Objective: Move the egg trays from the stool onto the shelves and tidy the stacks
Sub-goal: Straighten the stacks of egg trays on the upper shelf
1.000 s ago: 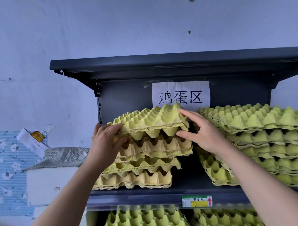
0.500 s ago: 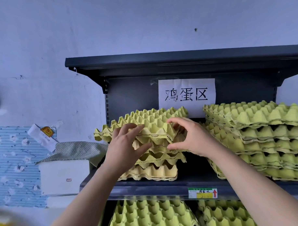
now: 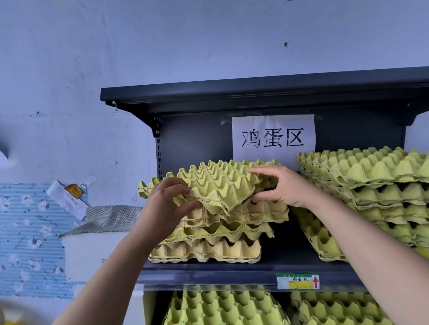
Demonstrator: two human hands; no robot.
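The left grip [image 3: 166, 205] and right grip [image 3: 282, 186] are each pinching an edge of the top tray [image 3: 219, 184], sitting crooked on the left stack [image 3: 211, 237] on the shelf [image 3: 212, 271], so tidying is looking unfinished.

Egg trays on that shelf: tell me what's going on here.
A person is tidying the left stack of egg trays on the dark shelf. The left hand grips the near left edge of the top tray, and the right hand pinches its right side. That tray sits askew, turned against the trays beneath it, so it is not yet squared up. A taller right stack stands beside it, and lower trays show beneath the shelf.
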